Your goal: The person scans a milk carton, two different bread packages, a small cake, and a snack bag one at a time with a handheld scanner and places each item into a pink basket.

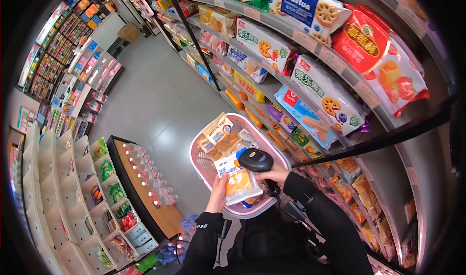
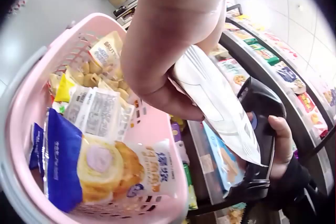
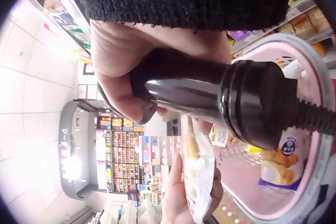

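Observation:
A white-and-blue bread packet (image 1: pixel 239 183) is pinched in my left hand (image 1: pixel 218 192), above a pink basket (image 1: pixel 198 165). My right hand (image 1: pixel 275 174) grips the handle of a black scanner (image 1: pixel 257 160), its head close over the packet's top edge. In the left wrist view the left hand (image 2: pixel 168 50) holds the packet (image 2: pixel 212 98) with its pale back showing, beside the scanner (image 2: pixel 262 108). The right wrist view shows the right hand (image 3: pixel 157 56) curled round the black handle (image 3: pixel 194 85). Inside the basket lie a Brutto bag (image 1: pixel 218 133) and a blue-ended bread packet (image 2: pixel 107 166).
Shelves of packaged snacks (image 1: pixel 315 90) rise along the right. On the left stand white compartment bins (image 1: pixel 73 192) and a wooden ledge (image 1: pixel 158 209) with several bottles (image 1: pixel 145 168). Grey floor (image 1: pixel 155 80) stretches ahead between them, with a cardboard box (image 1: pixel 128 33) far off.

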Demonstrator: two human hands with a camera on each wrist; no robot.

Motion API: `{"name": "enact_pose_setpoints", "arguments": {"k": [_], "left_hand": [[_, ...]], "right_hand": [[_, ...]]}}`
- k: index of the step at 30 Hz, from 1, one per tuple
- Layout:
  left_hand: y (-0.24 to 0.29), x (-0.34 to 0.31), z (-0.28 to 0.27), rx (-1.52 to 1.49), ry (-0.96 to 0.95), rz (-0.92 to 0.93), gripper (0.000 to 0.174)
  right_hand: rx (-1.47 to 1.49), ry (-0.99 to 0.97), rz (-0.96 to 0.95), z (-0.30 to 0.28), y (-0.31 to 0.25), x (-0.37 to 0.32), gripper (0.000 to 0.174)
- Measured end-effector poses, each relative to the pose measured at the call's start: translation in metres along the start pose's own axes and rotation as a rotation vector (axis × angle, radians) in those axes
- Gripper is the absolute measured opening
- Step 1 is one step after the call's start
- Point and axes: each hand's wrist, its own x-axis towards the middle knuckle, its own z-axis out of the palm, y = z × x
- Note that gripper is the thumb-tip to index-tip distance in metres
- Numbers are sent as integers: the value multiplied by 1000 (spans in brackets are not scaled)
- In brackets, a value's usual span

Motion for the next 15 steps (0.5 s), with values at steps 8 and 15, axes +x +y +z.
{"name": "enact_pose_setpoints", "arguments": {"k": [8, 15], "left_hand": [[-3, 49, -26, -57, 126, 178, 30], [-15, 80, -40, 7, 299, 15, 24]], "right_hand": [[-322, -24, 45, 7, 26, 106, 33], [-467, 12, 177, 15, 48, 136, 38]]}}
